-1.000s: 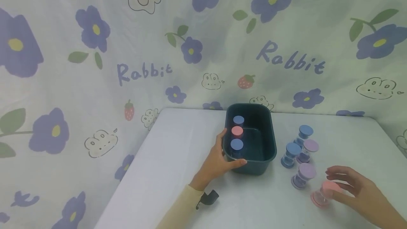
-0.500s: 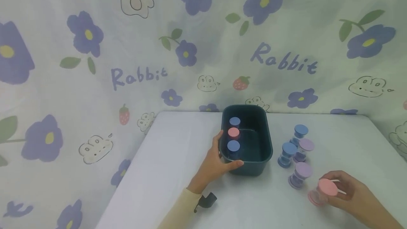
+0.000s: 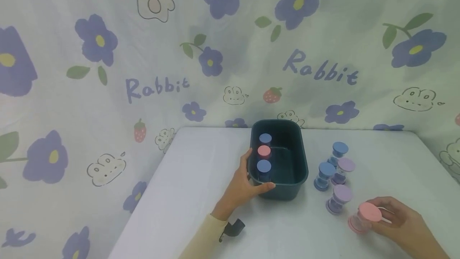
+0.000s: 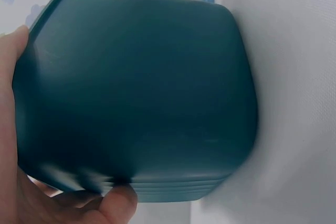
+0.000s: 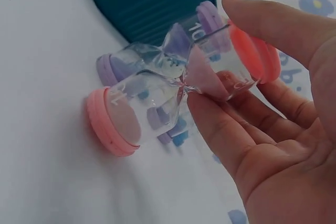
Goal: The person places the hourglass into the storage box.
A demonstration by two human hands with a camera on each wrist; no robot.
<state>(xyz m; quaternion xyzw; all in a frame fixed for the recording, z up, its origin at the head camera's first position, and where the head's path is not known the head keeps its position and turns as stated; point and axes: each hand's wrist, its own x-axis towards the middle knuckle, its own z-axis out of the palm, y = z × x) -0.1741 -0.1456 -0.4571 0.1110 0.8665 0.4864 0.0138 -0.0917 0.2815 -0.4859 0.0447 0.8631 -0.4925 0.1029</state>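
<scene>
A dark teal tub (image 3: 287, 189) (image 4: 142, 93) stands mid-table with three sand timers along its left side: blue (image 3: 265, 138), pink (image 3: 264, 151), blue (image 3: 264, 166). My left hand (image 3: 248, 179) grips the tub's near-left corner, thumb over the rim. My right hand (image 3: 389, 215) (image 5: 262, 129) holds a pink-capped sand timer (image 3: 364, 217) (image 5: 178, 90), tilted with its lower cap on the table. Beside it stand a purple timer (image 3: 339, 198), a blue timer (image 3: 323, 175), another purple one (image 3: 343, 170) and another blue one (image 3: 338, 152).
The white table (image 3: 201, 195) ends at a floral "Rabbit" curtain (image 3: 161, 71) behind and to the left. A black clip (image 3: 233, 227) sits at my left cuff. Bare tabletop lies left of the tub.
My right hand came down from hovering over the pink timer and took hold of it, tipping it. My left hand and the tub have stayed put.
</scene>
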